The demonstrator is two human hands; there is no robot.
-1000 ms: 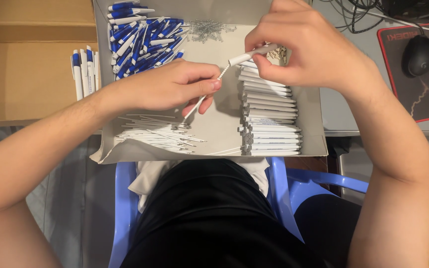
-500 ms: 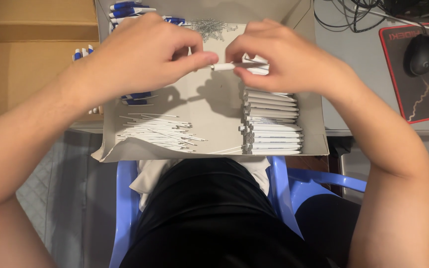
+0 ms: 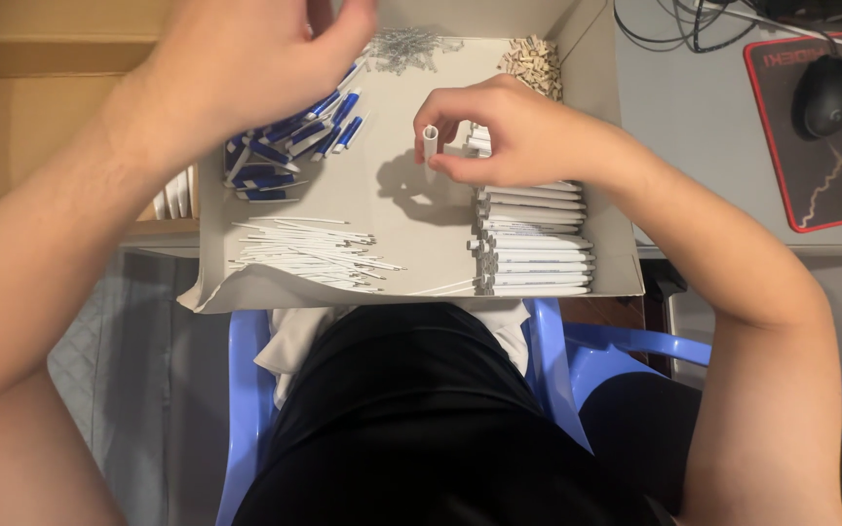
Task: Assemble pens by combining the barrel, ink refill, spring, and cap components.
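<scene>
Nearest us in the shallow cardboard tray [image 3: 382, 205] lie thin white refills [image 3: 309, 253] and stacked white barrels [image 3: 536, 248], above which our right hand [image 3: 518, 131] pinches one white pen barrel [image 3: 431, 146] upright, while our left hand [image 3: 255, 58], fingers loosely curled and empty, hovers over the blue-and-white caps [image 3: 289, 146].

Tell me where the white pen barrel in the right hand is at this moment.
In the head view, the white pen barrel stands upright in the right hand, mid-tray, just left of the stacked white barrels.
</scene>
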